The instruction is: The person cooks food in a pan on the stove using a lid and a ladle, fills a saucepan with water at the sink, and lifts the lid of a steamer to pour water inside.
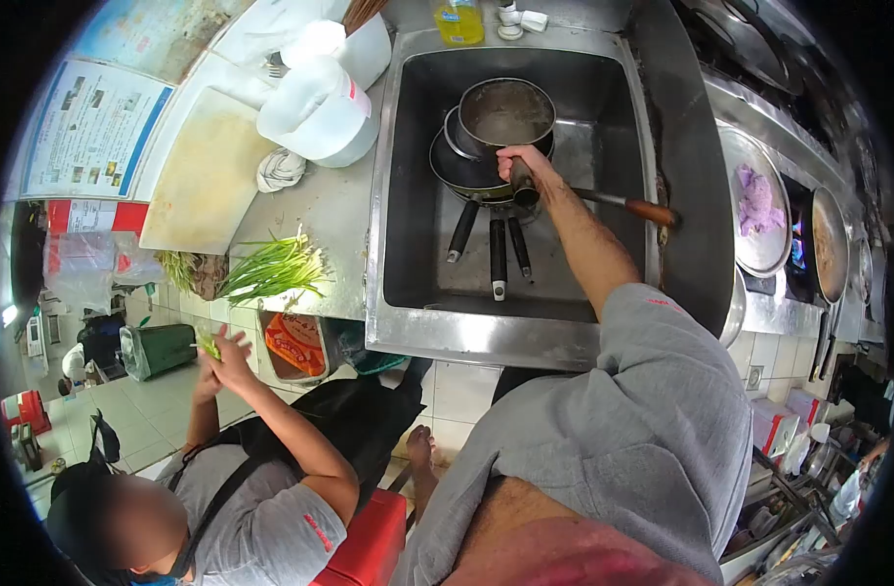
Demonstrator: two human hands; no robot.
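My right hand (527,166) is wrapped round the dark handle of a saucepan (505,109) in the upper part of the sink (564,337). The saucepan's inside looks greyish and worn; whether it holds liquid I cannot tell. Beneath it lie stacked dark frying pans (452,168), their black handles (498,259) pointing toward me. A metal shaft with a wooden handle (652,210) passes under my forearm and rests over the sink's right edge; its other end is hidden. My left hand is out of view.
On the left counter are spring onions (276,269), a cutting board (201,166), a cloth (281,170) and a white plastic tub (320,112). A co-worker (261,469) handles greens at lower left. Yellow liquid fills a bottle (458,21) behind the sink. Pans (830,244) occupy the stove at right.
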